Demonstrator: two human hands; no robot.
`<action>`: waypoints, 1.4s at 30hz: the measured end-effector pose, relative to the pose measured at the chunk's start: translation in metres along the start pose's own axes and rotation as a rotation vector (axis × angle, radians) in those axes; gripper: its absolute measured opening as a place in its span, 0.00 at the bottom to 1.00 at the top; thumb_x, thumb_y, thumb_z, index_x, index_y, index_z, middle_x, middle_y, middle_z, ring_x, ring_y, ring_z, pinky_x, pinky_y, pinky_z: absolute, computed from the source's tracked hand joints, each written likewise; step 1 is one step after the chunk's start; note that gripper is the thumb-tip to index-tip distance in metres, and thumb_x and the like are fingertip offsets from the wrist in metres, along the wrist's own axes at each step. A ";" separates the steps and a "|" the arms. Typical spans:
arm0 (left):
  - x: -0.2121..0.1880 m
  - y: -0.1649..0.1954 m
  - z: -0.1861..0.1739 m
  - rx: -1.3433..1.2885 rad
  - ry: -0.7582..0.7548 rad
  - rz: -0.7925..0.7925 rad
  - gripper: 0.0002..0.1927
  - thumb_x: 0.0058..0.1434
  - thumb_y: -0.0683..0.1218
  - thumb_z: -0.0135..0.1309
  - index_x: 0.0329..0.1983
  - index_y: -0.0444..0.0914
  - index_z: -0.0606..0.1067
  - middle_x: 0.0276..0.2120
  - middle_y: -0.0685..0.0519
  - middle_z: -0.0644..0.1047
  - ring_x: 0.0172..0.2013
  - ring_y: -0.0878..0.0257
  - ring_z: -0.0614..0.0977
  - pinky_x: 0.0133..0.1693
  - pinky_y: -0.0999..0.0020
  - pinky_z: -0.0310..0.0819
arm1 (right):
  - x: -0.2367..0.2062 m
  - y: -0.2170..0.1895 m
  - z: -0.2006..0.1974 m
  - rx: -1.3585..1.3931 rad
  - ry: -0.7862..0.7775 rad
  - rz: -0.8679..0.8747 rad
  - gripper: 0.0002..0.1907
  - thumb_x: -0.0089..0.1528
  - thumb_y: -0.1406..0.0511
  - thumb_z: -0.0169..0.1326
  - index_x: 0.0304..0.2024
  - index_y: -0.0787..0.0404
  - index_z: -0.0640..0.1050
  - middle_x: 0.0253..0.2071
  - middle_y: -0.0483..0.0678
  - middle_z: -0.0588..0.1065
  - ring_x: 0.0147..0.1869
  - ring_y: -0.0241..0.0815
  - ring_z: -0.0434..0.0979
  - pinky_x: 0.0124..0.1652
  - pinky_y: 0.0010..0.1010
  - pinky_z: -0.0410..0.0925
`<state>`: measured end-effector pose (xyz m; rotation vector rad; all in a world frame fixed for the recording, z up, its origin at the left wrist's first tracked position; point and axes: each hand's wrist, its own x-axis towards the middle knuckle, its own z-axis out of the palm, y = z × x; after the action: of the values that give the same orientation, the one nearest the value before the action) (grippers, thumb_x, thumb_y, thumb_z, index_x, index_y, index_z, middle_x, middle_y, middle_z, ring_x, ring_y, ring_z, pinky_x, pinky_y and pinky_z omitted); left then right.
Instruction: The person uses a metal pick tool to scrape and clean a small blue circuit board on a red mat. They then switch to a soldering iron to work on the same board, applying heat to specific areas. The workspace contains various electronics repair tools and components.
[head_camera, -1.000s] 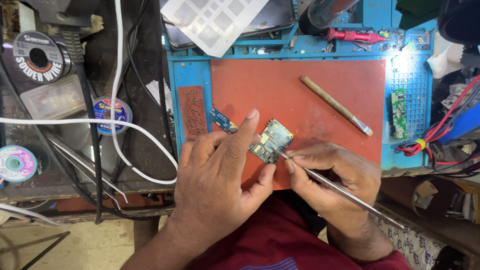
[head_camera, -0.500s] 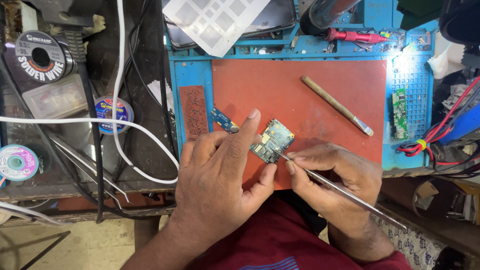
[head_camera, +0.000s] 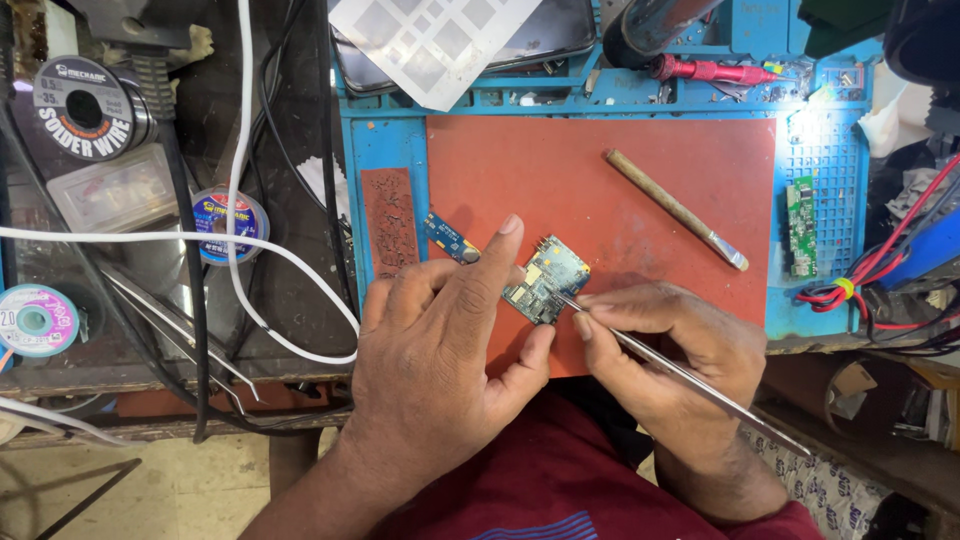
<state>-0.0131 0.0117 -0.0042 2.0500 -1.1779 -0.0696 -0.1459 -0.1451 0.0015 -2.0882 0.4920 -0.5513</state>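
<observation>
Left hand (head_camera: 440, 370) is pinching small circuit board (head_camera: 546, 279) betw. thumb & index over red mat (head_camera: 600, 190); right hand (head_camera: 665, 360) is gripping tweezers (head_camera: 680, 375), tip touching board. Risk: tip slipping, scratching nearby components.

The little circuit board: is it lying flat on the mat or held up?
Held up, tilted: the left hand pinches the board at its edges while tweezers touch it.

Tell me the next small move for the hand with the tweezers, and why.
Probably ease the thin metal tweezers a touch further in and nip at the edge. Their tip already meets the small green circuit board, which the left hand pins on the red-brown mat, while the right hand grips them pen-style.
</observation>
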 end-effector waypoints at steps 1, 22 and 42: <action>0.000 0.000 0.000 0.001 0.007 0.003 0.41 0.58 0.51 0.67 0.71 0.33 0.64 0.46 0.56 0.80 0.48 0.60 0.76 0.49 0.60 0.66 | -0.002 0.002 -0.001 0.031 -0.010 0.008 0.08 0.58 0.76 0.64 0.39 0.68 0.79 0.39 0.54 0.82 0.41 0.38 0.85 0.41 0.24 0.76; -0.003 -0.004 0.008 0.312 0.094 0.145 0.17 0.57 0.51 0.67 0.49 0.48 0.84 0.51 0.57 0.76 0.48 0.53 0.74 0.52 0.56 0.69 | -0.065 0.061 -0.037 0.534 0.329 -0.015 0.18 0.65 0.77 0.61 0.54 0.63 0.70 0.50 0.58 0.79 0.54 0.45 0.82 0.54 0.31 0.77; -0.038 0.019 0.005 -0.551 -0.001 0.234 0.08 0.68 0.47 0.65 0.47 0.43 0.80 0.37 0.54 0.83 0.38 0.60 0.85 0.41 0.67 0.79 | -0.073 0.034 -0.028 0.477 -0.106 -0.191 0.08 0.61 0.77 0.61 0.40 0.63 0.77 0.43 0.54 0.81 0.53 0.50 0.84 0.57 0.42 0.75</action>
<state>-0.0503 0.0324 -0.0074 1.4259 -1.2276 -0.2519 -0.2264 -0.1423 -0.0279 -1.7006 0.0838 -0.5976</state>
